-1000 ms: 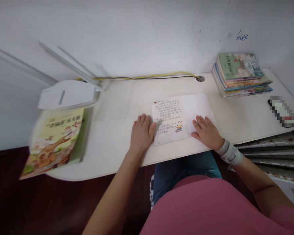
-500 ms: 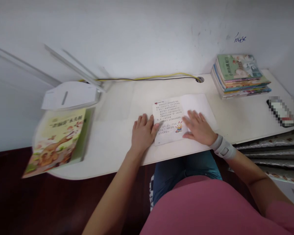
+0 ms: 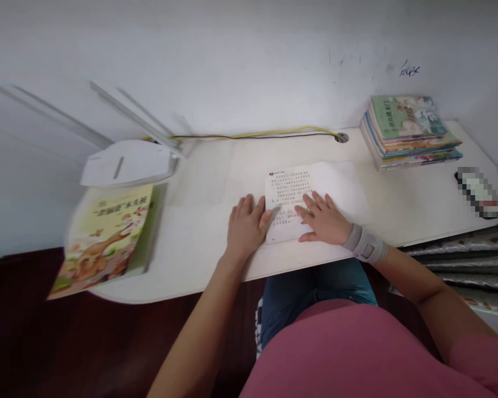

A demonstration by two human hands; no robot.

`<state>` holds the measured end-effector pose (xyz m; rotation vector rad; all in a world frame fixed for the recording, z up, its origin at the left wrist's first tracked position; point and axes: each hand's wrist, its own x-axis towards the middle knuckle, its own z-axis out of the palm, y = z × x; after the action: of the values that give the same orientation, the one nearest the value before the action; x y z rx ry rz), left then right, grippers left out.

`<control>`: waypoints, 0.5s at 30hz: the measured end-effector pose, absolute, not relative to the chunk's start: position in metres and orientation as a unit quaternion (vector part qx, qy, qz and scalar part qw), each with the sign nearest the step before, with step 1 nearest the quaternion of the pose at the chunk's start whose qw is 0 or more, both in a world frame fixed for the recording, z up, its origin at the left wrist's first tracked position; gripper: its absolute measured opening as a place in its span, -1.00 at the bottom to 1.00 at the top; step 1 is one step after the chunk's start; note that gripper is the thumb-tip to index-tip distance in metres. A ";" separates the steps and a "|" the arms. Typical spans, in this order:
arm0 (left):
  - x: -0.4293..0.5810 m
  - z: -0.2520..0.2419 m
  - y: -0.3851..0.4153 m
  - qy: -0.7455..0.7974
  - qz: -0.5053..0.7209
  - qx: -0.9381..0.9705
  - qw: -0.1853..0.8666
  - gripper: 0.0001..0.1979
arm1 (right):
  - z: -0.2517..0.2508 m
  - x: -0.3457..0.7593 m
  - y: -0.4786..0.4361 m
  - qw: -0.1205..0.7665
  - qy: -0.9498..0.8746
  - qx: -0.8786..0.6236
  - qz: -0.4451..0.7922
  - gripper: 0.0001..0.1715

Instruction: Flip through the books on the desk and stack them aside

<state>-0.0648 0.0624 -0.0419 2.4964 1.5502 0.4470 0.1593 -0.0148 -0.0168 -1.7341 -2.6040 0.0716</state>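
1. Your left hand [image 3: 245, 228] lies open on the desk [image 3: 199, 243], grasping nothing, thumb at the page's edge.
2. Your right hand [image 3: 321, 220] rests open on the page [image 3: 290, 188], gripping nothing.
3. The page lies flat, just beside your left hand, near the desk's front edge.

Page [image 3: 290, 190]: rows of small printed Chinese characters under a short red heading, all too small to read.

Book [image 3: 108, 237]: a Chinese title runs across the pale green cover in large dark characters inside quotation marks, blurred at the edge of the view, so the wording cannot be told for certain.

Book stack [image 3: 410, 138]: the top cover carries a short Chinese title, too blurred and foreshortened to read surely; the spines below show no legible words.

Wall marks [image 3: 409, 69]: a small scrawl in blue ink, unreadable.

Pixelated patch [image 3: 481, 190]: blurred out, nothing legible.
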 end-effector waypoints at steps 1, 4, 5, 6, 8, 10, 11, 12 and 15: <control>-0.065 -0.042 0.063 0.519 0.151 0.837 0.087 -0.38 | -0.016 0.159 -0.015 0.009 -0.832 -0.554 0.029 -0.01; -0.066 -0.044 0.064 0.518 0.160 0.835 0.092 -0.38 | -0.014 0.163 -0.013 0.023 -0.832 -0.552 0.059 -0.04; -0.066 -0.044 0.065 0.518 0.166 0.833 0.096 -0.39 | -0.012 0.166 -0.013 0.035 -0.830 -0.552 0.070 -0.04; -0.066 -0.044 0.064 0.518 0.176 0.831 0.101 -0.40 | -0.011 0.170 -0.014 0.051 -0.829 -0.552 0.079 -0.04; -0.065 -0.040 0.062 0.525 0.203 0.819 0.113 -0.43 | -0.008 0.182 -0.018 0.087 -0.820 -0.561 0.078 -0.08; -0.065 -0.033 0.058 0.546 0.234 0.797 0.108 -0.46 | -0.007 0.195 -0.026 0.106 -0.803 -0.583 0.058 -0.19; -0.064 -0.029 0.056 0.563 0.242 0.785 0.097 -0.47 | -0.008 0.201 -0.030 0.103 -0.794 -0.597 0.045 -0.25; -0.064 -0.024 0.055 0.583 0.239 0.772 0.084 -0.49 | -0.009 0.207 -0.035 0.094 -0.788 -0.608 0.032 -0.29; -0.064 -0.012 0.054 0.651 0.174 0.735 0.071 -0.53 | -0.016 0.217 -0.048 0.071 -0.779 -0.623 0.003 -0.32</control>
<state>-0.0643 0.0541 -0.0120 2.2110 1.9588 0.5219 0.2173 -0.0480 -0.0163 -1.8726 -2.3422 0.0096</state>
